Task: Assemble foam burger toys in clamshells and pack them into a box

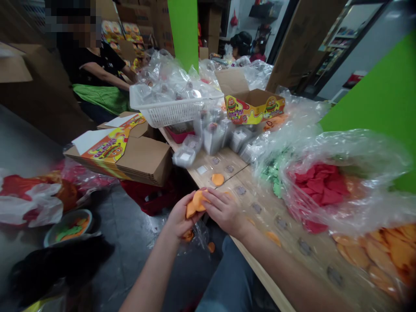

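Just off the table's left edge, my left hand (179, 216) is closed around a small bunch of soft orange discs (196, 203). My right hand (225, 211) reaches in from the right, its bent fingers gripping the upper part of the same discs. How many there are is hidden by the fingers. Beyond my hands, a single orange disc (217, 179) lies flat on the wooden table (240, 175). A row of small clear plastic pieces (240, 190) runs along the tabletop beside my right arm. Another orange disc (273, 238) sits partly behind that forearm.
Clear bags hold red pieces (320, 184), green pieces (274, 173) and more orange discs (386, 255). A printed carton (255, 108), a white basket (175, 110) and clear containers (212, 136) crowd the far end. Folded cartons (143, 158) stand left; a co-worker (104, 69) is behind.
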A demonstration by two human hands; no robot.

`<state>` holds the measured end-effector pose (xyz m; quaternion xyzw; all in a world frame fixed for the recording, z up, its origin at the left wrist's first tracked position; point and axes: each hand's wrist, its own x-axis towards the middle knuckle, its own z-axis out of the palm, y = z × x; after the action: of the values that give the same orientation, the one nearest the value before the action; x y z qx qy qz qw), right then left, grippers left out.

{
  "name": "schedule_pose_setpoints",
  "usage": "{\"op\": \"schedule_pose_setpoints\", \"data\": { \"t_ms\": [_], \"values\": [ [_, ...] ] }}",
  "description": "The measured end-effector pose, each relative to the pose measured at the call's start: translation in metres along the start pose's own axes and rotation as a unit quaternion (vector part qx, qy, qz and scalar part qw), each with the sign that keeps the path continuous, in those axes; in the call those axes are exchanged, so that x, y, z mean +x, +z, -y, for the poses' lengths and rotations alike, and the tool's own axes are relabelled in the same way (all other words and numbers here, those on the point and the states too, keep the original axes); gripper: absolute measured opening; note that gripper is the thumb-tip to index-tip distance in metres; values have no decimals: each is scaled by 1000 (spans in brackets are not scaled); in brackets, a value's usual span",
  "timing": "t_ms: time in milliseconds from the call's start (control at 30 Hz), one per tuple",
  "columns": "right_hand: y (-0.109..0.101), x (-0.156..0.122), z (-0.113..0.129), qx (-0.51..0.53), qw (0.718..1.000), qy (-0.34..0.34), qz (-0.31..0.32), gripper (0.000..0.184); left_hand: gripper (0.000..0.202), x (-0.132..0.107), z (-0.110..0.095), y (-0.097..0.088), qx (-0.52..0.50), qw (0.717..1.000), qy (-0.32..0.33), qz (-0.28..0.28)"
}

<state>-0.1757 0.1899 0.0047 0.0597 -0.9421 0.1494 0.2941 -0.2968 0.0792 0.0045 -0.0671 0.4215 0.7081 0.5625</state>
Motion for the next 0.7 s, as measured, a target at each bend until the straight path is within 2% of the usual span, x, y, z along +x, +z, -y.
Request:
{"op": "schedule_pose_setpoints", "data": {
  "t_ms": [67, 133, 167, 233, 267, 300, 333, 367, 433, 533, 700],
  "values": [
    [-2, -1, 3, 42, 999, 29, 3, 29, 27, -6, -4, -2, 2, 1000, 4, 26],
    [-4, 3, 4, 148, 977, 148, -29, 37, 35, -9, -5, -1, 51, 998, 46, 14],
    [-5, 6, 3, 217, 947, 232, -44, 39, 38, -10, -5, 1, 86, 993, 75, 0],
    [-3, 15, -2, 351, 852, 387, -41, 37, 40, -7, -3, 4, 155, 978, 137, -20],
    [-1, 19, -6, 400, 805, 437, -24, 34, 39, -4, -1, 5, 185, 968, 169, -23],
    [1, 23, -10, 434, 771, 465, -8, 30, 39, 0, 0, 6, 212, 956, 203, -23],
    [5, 27, -15, 454, 752, 478, 5, 27, 38, 4, 1, 6, 238, 942, 236, -24],
    [8, 31, -19, 459, 745, 484, 11, 24, 36, 9, 1, 5, 263, 927, 266, -27],
    [16, 38, -29, 430, 765, 477, 38, 20, 34, 19, -2, 3, 297, 902, 310, -37],
    [29, 53, -49, 353, 819, 440, 106, 19, 35, 38, -14, -1, 305, 885, 349, -50],
    [54, 90, -98, 194, 887, 411, 75, 18, 37, 81, -40, -2, 311, 881, 344, -92]
  ]
}}
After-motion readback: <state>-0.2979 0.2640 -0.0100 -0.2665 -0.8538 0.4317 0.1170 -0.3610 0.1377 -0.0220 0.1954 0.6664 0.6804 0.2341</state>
